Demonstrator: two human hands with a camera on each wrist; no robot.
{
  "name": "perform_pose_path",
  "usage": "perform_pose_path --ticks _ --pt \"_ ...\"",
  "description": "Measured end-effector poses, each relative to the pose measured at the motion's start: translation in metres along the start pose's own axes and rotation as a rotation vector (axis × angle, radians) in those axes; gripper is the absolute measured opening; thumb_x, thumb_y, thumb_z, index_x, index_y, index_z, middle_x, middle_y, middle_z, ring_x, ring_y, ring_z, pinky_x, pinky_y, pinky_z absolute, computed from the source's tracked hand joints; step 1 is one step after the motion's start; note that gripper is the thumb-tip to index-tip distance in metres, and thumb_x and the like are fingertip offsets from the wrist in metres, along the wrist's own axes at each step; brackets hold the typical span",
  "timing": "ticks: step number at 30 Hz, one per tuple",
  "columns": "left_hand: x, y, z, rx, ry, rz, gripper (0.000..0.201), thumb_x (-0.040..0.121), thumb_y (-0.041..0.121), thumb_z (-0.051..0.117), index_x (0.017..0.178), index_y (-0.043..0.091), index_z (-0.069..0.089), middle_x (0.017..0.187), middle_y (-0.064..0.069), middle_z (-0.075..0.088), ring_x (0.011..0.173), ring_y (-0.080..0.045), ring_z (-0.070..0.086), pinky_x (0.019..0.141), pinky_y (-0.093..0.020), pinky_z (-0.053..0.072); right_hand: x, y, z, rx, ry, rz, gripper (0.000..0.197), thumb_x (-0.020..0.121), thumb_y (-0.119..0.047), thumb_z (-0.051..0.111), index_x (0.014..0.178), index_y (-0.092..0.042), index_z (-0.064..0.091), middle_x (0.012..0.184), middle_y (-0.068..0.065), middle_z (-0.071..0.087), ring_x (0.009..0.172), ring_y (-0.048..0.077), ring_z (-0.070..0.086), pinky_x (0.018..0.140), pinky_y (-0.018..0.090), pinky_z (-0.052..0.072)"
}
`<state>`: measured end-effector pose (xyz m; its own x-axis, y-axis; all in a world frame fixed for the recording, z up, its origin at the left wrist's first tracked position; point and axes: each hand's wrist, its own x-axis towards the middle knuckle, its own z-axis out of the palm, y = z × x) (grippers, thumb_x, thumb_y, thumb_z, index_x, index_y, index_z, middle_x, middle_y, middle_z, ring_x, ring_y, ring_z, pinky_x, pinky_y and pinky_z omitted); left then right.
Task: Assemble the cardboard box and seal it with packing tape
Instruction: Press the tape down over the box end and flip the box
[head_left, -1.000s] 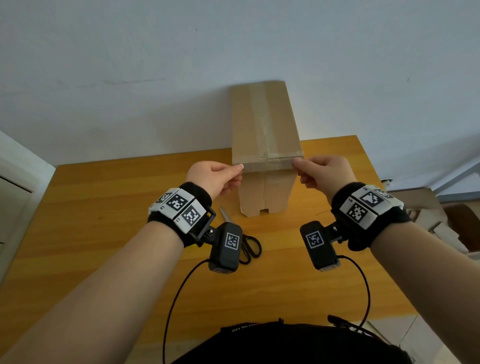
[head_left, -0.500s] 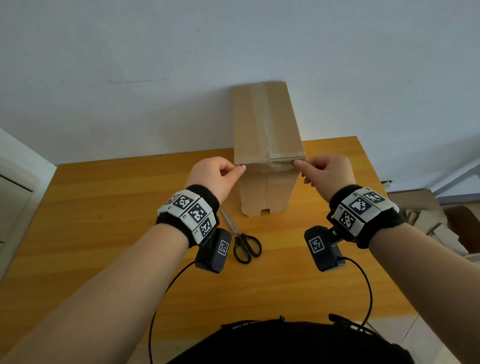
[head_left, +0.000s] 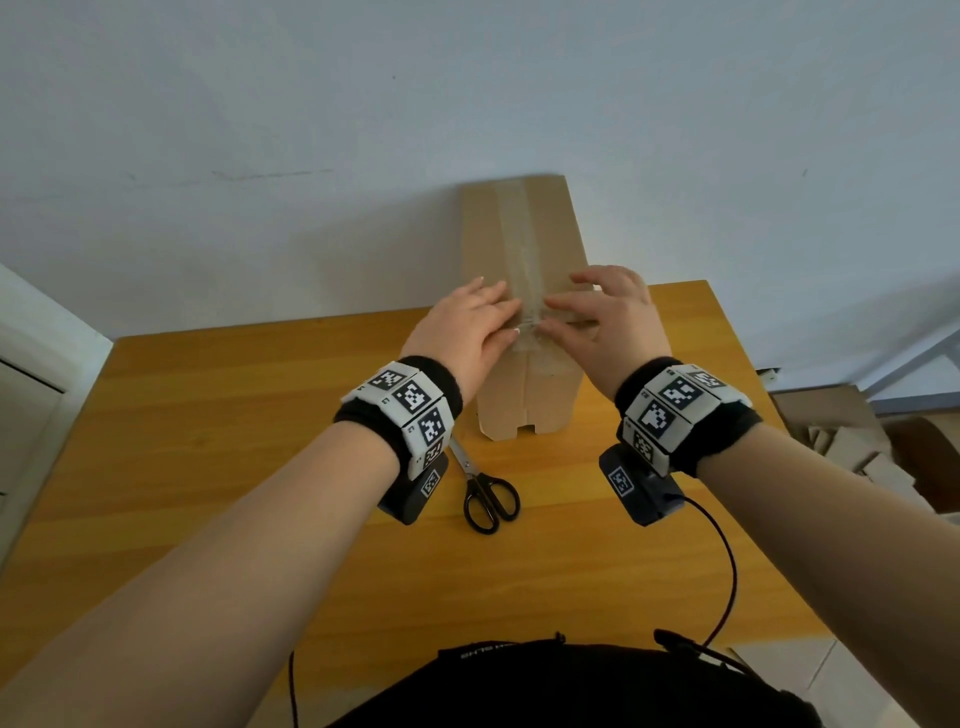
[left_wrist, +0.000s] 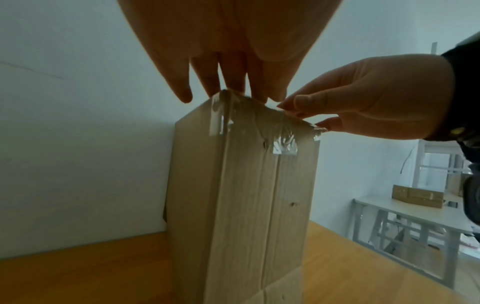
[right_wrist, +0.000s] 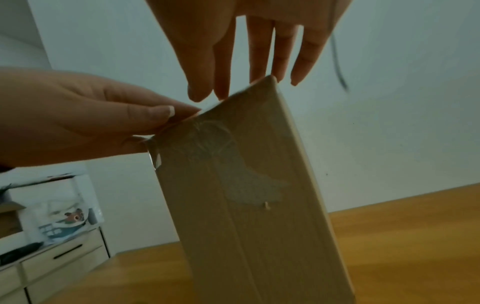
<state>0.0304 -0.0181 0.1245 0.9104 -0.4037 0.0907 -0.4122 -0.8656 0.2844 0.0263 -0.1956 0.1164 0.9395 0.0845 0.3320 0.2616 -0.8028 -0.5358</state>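
We press both flat, open hands, left hand (head_left: 470, 325) and right hand (head_left: 605, 319), onto the packing tape (head_left: 524, 270) atop the upright cardboard box (head_left: 519, 395) at the surface's (head_left: 208, 467) twelve o'clock edge, sealing seemingly near done, scissors (head_left: 485, 488) at six o'clock.

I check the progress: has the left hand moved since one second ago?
Yes. The left hand went inward from the tall brown cardboard box's left corner toward its taped middle.

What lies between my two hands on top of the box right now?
In the head view, the strip of clear tape runs along the cardboard box top between the left hand and right hand; nothing else.
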Motion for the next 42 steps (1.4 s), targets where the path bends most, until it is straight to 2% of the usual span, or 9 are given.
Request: perform_pose_path --ticks 6,10,19,28,30,32,35,39,42 --pt "0.002 0.002 0.003 -0.041 0.033 -0.031 0.043 0.096 0.032 0.04 0.137 0.021 0.04 0.149 0.001 0.033 0.14 -0.016 0.023 0.113 -0.029 0.014 0.001 0.008 0.008 0.011 -0.038 0.007 0.032 0.082 -0.034 0.066 0.11 -0.018 0.069 0.129 0.003 0.055 0.126 0.022 0.038 0.104 0.033 0.031" --pt "0.003 0.0 0.002 -0.038 0.043 -0.036 0.042 0.094 0.032 0.044 0.135 0.022 0.043 0.147 0.002 0.036 0.138 -0.015 0.026 0.112 -0.029 0.017 0.0 0.011 0.009 0.037 -0.068 -0.029 0.031 0.08 -0.026 0.069 0.11 -0.016 0.068 0.128 0.006 0.057 0.127 0.024 0.041 0.107 0.041 0.034" --pt "0.002 -0.011 -0.002 -0.021 0.018 -0.02 0.045 0.092 0.033 0.05 0.135 0.025 0.044 0.146 0.004 0.038 0.137 -0.012 0.028 0.111 -0.029 0.021 0.001 0.019 0.003 0.045 -0.137 -0.108 0.034 0.081 -0.012 0.068 0.114 -0.016 0.066 0.131 0.007 0.055 0.131 0.025 0.04 0.11 0.042 0.031" --pt "-0.004 -0.021 -0.001 -0.106 -0.005 -0.03 0.05 0.09 0.025 0.054 0.137 0.022 0.04 0.149 0.003 0.033 0.139 -0.012 0.025 0.112 -0.029 0.019 0.001 0.026 -0.004 0.041 -0.219 -0.137 0.041 0.086 -0.002 0.059 0.123 -0.017 0.059 0.139 0.002 0.049 0.137 0.018 0.033 0.114 0.034 0.025" --pt "-0.007 -0.023 0.001 -0.182 0.043 -0.126 0.055 0.086 0.03 0.059 0.138 0.022 0.04 0.149 0.0 0.033 0.137 -0.015 0.03 0.112 -0.032 0.026 0.001 0.026 -0.006 0.037 -0.234 -0.141 0.042 0.087 0.001 0.057 0.125 -0.017 0.058 0.14 0.002 0.047 0.138 0.017 0.032 0.114 0.031 0.023" --pt "-0.009 -0.023 0.003 -0.286 0.092 -0.228 0.06 0.082 0.035 0.063 0.137 0.022 0.042 0.143 -0.001 0.042 0.129 -0.017 0.042 0.107 -0.03 0.034 0.001 0.026 -0.007 0.048 -0.241 -0.131 0.044 0.087 0.003 0.055 0.125 -0.017 0.057 0.14 0.001 0.047 0.138 0.016 0.031 0.115 0.031 0.023" --pt "-0.011 -0.023 0.005 -0.387 0.112 -0.264 0.058 0.08 0.035 0.066 0.134 0.025 0.046 0.134 0.0 0.053 0.118 -0.014 0.053 0.099 -0.026 0.041 0.001 0.026 -0.007 0.064 -0.253 -0.116 0.044 0.088 0.004 0.053 0.126 -0.017 0.057 0.141 0.001 0.046 0.138 0.016 0.03 0.115 0.033 0.023" --pt "-0.014 -0.028 0.004 -0.416 0.076 -0.233 0.055 0.083 0.026 0.065 0.134 0.026 0.046 0.13 0.001 0.056 0.118 -0.013 0.054 0.101 -0.027 0.042 0.0 0.026 -0.01 0.056 -0.241 -0.08 0.041 0.087 -0.002 0.056 0.125 -0.017 0.057 0.141 0.0 0.046 0.138 0.013 0.03 0.115 0.033 0.025" --pt "-0.015 -0.025 0.004 -0.366 0.055 -0.2 0.056 0.085 0.023 0.063 0.136 0.026 0.043 0.132 0.001 0.054 0.119 -0.013 0.053 0.1 -0.025 0.042 -0.001 0.017 -0.011 0.019 -0.222 0.003 0.048 0.081 -0.027 0.069 0.126 -0.017 0.056 0.14 -0.002 0.046 0.136 0.012 0.032 0.112 0.036 0.031"
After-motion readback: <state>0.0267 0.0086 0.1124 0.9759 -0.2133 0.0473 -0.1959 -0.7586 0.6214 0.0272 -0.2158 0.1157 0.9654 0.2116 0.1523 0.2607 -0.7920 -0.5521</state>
